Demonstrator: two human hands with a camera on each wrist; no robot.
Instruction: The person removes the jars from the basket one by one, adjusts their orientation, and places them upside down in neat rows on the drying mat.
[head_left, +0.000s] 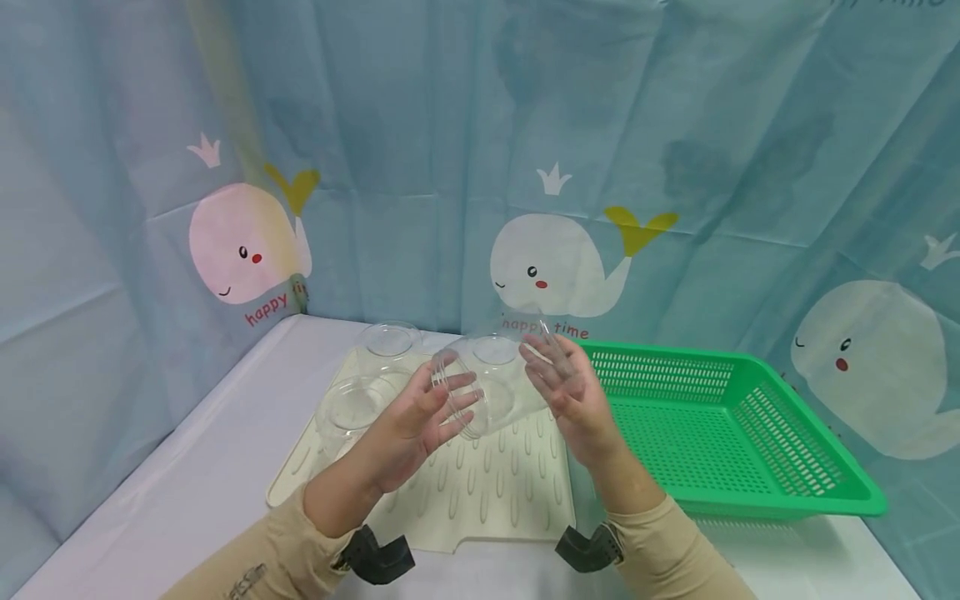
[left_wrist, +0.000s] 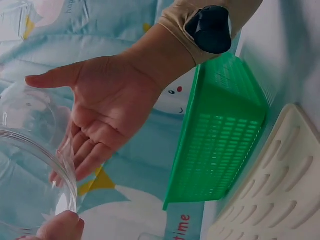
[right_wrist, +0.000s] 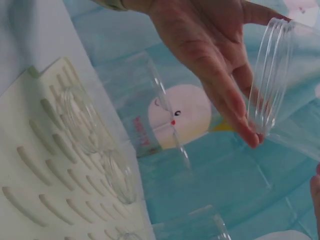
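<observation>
A clear, see-through jar [head_left: 517,375] with a threaded neck is held tilted in the air between both hands. My left hand [head_left: 416,412] grips it at the mouth end, thumb on one side of the rim and fingers on the other. In the right wrist view the threaded neck [right_wrist: 272,80] lies between that thumb and fingertips. My right hand [head_left: 583,404] holds the base end, its long fingers rather straight and its thumb apart from them. Below, several similar clear jars [head_left: 352,407] stand on a cream ridged mat [head_left: 480,492], their outlines hard to separate.
On the right stands a green plastic basket [head_left: 720,442] with slotted walls, close beside the mat. A white-covered table [head_left: 217,467] lies under everything. Behind hangs a blue curtain [head_left: 420,167] printed with whales.
</observation>
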